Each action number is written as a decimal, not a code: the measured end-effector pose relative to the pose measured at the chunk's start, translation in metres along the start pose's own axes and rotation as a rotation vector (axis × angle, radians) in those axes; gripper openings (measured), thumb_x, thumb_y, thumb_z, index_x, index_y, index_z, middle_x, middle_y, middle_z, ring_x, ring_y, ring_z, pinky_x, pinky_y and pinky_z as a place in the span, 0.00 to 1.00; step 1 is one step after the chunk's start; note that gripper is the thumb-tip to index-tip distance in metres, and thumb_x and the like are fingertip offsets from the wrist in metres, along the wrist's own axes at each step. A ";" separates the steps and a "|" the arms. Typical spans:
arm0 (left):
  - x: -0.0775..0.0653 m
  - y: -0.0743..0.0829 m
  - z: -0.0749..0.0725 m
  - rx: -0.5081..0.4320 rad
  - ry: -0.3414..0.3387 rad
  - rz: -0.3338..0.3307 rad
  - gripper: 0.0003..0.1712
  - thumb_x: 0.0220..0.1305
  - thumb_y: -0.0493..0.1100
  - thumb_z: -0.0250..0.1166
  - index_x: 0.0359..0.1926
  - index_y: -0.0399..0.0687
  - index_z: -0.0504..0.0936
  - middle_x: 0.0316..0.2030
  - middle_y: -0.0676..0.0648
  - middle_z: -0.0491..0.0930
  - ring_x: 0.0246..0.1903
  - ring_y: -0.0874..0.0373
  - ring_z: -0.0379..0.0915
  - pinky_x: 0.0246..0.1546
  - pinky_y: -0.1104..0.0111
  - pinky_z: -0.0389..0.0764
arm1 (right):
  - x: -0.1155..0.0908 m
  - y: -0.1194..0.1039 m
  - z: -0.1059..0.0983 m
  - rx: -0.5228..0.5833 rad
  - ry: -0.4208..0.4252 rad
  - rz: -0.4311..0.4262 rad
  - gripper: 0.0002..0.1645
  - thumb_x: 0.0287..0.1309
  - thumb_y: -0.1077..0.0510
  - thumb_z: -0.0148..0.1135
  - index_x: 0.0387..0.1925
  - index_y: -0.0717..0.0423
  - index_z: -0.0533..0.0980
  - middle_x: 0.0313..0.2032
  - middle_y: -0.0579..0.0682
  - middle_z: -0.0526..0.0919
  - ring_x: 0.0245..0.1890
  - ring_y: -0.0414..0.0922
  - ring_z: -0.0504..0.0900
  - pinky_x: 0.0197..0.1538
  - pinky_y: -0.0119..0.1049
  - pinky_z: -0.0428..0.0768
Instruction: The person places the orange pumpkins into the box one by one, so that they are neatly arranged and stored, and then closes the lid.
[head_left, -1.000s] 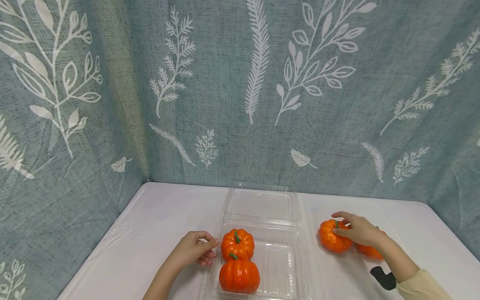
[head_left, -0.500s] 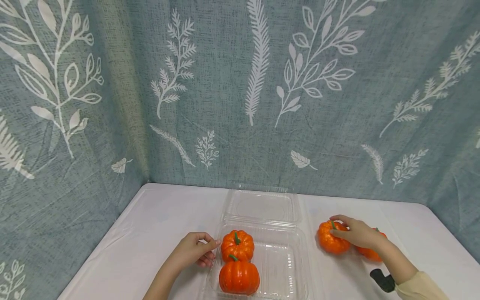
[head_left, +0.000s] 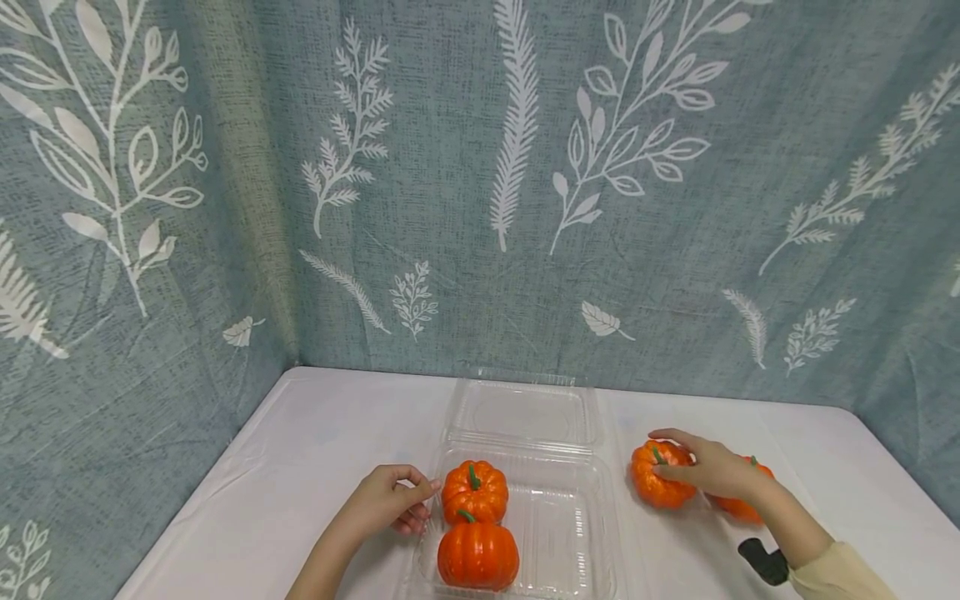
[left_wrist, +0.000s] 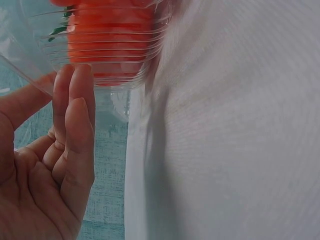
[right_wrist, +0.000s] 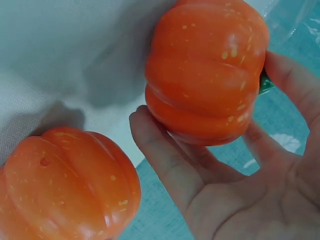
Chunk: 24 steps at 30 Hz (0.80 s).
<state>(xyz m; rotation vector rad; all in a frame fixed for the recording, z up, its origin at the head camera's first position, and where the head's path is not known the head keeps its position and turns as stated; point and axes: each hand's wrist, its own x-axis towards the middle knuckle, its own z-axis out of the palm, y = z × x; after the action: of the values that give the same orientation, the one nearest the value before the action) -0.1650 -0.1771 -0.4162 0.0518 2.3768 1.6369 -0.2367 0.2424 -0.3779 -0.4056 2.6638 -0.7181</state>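
My right hand (head_left: 708, 467) grips a small orange pumpkin (head_left: 651, 483) with a green stem, to the right of a clear plastic clamshell container (head_left: 551, 533). In the right wrist view its fingers and thumb curl round the pumpkin (right_wrist: 205, 70). With thumb and fingers at the rim, my left hand (head_left: 386, 500) pinches the container's left side; the left wrist view shows those fingertips (left_wrist: 80, 75) against the ribbed wall (left_wrist: 105, 55). Inside the container, along its left side, sit a ribbed pumpkin (head_left: 483, 492) and, nearer me, a smoother one (head_left: 478, 557).
Another pumpkin (head_left: 742, 507) lies on the white-covered table (head_left: 337, 417) behind my right wrist. The container's lid (head_left: 525, 412) lies folded back towards the curtain (head_left: 450, 208). A dark strap piece (head_left: 763, 562) is at the right wrist.
My right hand and the pumpkin it grips have shifted slightly left, towards the container, away from the other loose pumpkin. My left hand stays at the container's side.
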 end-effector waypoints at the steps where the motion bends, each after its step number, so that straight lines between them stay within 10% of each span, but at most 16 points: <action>1: 0.000 0.000 0.000 0.001 0.001 -0.001 0.19 0.60 0.49 0.62 0.33 0.34 0.76 0.16 0.49 0.78 0.14 0.63 0.74 0.18 0.69 0.79 | 0.000 0.000 0.000 0.007 0.005 -0.006 0.39 0.54 0.43 0.62 0.62 0.57 0.64 0.55 0.69 0.69 0.51 0.65 0.71 0.48 0.60 0.72; 8: 0.000 -0.001 0.000 0.000 -0.001 0.008 0.20 0.60 0.50 0.62 0.33 0.33 0.76 0.16 0.49 0.78 0.14 0.63 0.74 0.18 0.68 0.80 | -0.001 -0.001 0.002 0.036 -0.009 -0.078 0.35 0.51 0.46 0.65 0.57 0.56 0.66 0.47 0.57 0.77 0.44 0.51 0.75 0.45 0.49 0.75; 24: 0.001 -0.002 0.000 0.006 0.008 0.020 0.20 0.60 0.50 0.62 0.33 0.33 0.77 0.16 0.50 0.78 0.14 0.62 0.75 0.18 0.69 0.79 | -0.014 -0.010 -0.013 -0.014 -0.058 -0.167 0.33 0.51 0.47 0.66 0.55 0.58 0.68 0.48 0.58 0.76 0.45 0.54 0.75 0.44 0.49 0.75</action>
<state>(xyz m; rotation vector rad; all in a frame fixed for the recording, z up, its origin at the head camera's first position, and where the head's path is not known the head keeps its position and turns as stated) -0.1659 -0.1779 -0.4182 0.0711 2.3943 1.6422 -0.2280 0.2445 -0.3587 -0.6486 2.6037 -0.7246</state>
